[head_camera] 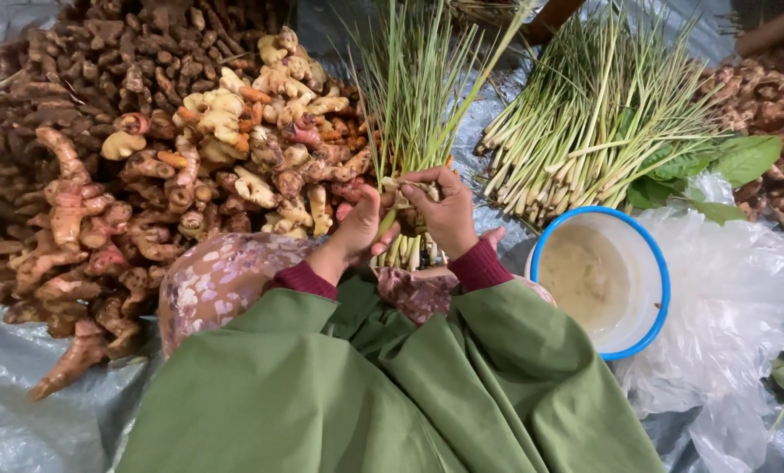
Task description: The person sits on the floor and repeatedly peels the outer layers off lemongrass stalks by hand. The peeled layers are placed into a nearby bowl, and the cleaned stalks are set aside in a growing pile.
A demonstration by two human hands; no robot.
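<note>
- The floor is covered by a grey plastic sheet (pixel 24 420).
- A heap of brown and yellow roots (pixel 147 166) is piled on it at the left.
- Lemongrass stalks (pixel 584 131) are laid at the right, beside a blue-rimmed white bowl (pixel 602 280) and a clear plastic bag (pixel 733 307).

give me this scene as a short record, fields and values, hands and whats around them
left hand: grips the lemongrass bundle near its base
right hand: fingers at a pale tie around the same bundle
bundle: upright, leaning slightly, root ends down by the lap
left of hands: large heap of rhizomes, brown, pink and pale yellow
right of hands: loose lemongrass pile with broad green leaves
bowl: white, blue rim, pale residue inside
near bowl: clear plastic bag
ground: grey plastic sheet
</note>
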